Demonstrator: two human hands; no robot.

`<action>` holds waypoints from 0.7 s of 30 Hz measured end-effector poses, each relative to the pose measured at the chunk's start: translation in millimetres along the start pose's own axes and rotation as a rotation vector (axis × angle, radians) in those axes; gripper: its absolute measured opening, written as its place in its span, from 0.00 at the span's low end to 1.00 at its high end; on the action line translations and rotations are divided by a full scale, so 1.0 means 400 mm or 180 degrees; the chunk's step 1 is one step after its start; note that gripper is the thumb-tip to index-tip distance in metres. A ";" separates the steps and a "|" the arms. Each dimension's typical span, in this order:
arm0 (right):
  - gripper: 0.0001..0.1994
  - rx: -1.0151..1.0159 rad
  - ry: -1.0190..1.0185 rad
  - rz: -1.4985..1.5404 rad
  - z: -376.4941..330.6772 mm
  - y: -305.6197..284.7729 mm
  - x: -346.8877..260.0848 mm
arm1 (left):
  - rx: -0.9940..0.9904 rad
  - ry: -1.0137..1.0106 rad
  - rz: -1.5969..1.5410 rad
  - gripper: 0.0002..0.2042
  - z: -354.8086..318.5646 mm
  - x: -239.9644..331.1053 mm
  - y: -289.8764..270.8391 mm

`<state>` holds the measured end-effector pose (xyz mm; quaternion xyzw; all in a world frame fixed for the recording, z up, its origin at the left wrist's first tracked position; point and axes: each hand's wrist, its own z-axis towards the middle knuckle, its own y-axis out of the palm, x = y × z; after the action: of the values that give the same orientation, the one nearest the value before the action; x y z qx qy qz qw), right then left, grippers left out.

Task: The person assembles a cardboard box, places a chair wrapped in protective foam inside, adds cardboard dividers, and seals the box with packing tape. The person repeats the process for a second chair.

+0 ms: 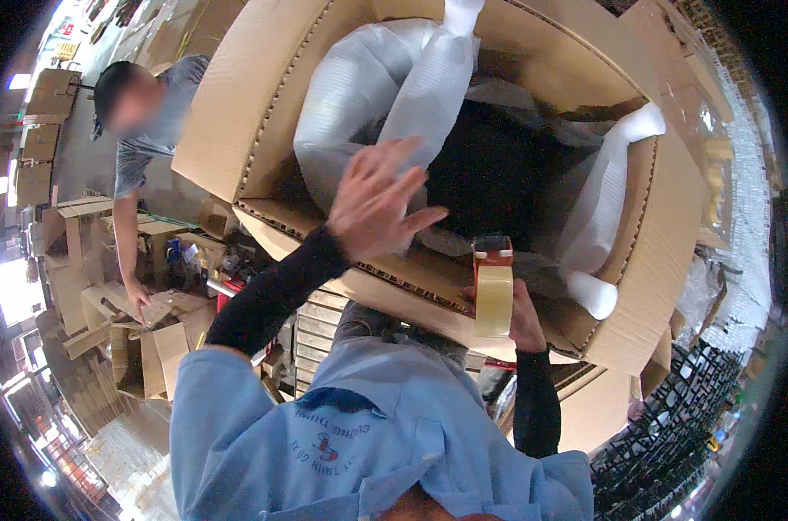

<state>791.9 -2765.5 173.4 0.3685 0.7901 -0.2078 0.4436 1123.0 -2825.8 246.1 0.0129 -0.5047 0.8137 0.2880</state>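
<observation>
A large open cardboard box (246,95) is in front of me. Inside it lies a bulky object with a black middle (485,174) and several long parts wrapped in white foam sheet (429,95). My left hand (377,200) hovers over or rests against the wrapping at the box's near left side, fingers spread and holding nothing; whether it touches cannot be told. At the near edge, my right hand (526,321) grips a red tape dispenser (493,250) carrying a thick roll of yellowish tape (495,301).
A co-worker (155,130) in a grey shirt bends over smaller open cartons (147,347) at the left. Stacked boxes (51,95) stand farther back. Wooden slats (316,334) show below the box. On the right are dark, rack-like stacked pieces (689,417) and white wrapped material (745,200).
</observation>
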 end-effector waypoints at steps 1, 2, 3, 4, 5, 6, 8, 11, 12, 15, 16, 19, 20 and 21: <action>0.19 0.0073 0.0136 0.0634 -0.003 -0.005 0.028 | -0.0384 -0.0049 0.0514 0.18 0.005 -0.002 0.043; 0.19 0.0200 0.0236 0.1261 -0.011 -0.011 0.055 | -0.1073 -0.0341 0.0344 0.19 0.027 -0.016 0.053; 0.20 0.0483 0.0202 0.1436 -0.031 -0.045 0.115 | -0.1746 -0.0627 0.0154 0.20 0.050 -0.033 0.065; 0.21 0.0816 0.0181 0.1636 -0.075 -0.084 0.184 | -0.2449 -0.0866 -0.0073 0.22 0.068 -0.040 0.086; 0.21 0.1179 0.0170 0.1707 -0.127 -0.111 0.220 | -0.2389 -0.0802 -0.0116 0.20 0.062 -0.046 0.092; 0.21 0.1544 0.0121 0.1633 -0.182 -0.151 0.229 | -0.2313 -0.0758 -0.0127 0.19 0.055 -0.056 0.093; 0.21 0.2213 -0.0137 0.1267 -0.272 -0.246 0.199 | -0.2184 -0.0811 -0.0099 0.18 0.042 -0.100 0.095; 0.22 0.2884 -0.0610 0.0504 -0.292 -0.404 0.108 | -0.2153 -0.1043 -0.0104 0.19 -0.016 -0.125 0.103; 0.22 0.2932 -0.0680 0.0292 -0.262 -0.439 0.101 | -0.2168 -0.1007 -0.0099 0.19 -0.012 -0.128 0.095; 0.23 0.2868 -0.0658 -0.0244 -0.143 -0.495 0.144 | -0.2494 -0.0839 -0.0035 0.22 0.031 -0.099 0.070; 0.23 0.2820 -0.0642 -0.0398 -0.124 -0.497 0.173 | -0.2321 -0.0798 -0.0233 0.24 0.027 -0.084 0.067; 0.24 0.2846 -0.0624 -0.0620 -0.127 -0.529 0.207 | -0.0845 -0.0707 -0.0935 0.28 0.019 -0.087 0.142; 0.24 0.2843 -0.0600 -0.0683 -0.127 -0.535 0.212 | -0.0661 -0.0968 -0.0867 0.28 0.045 -0.120 0.141; 0.24 0.2865 -0.0575 -0.0711 -0.129 -0.533 0.218 | -0.0508 -0.1167 -0.0822 0.27 0.077 -0.168 0.130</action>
<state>571.0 -2833.8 125.9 0.4173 0.6145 -0.6073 0.2818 1145.7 -2899.0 198.1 0.2021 -0.6055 0.7117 0.2933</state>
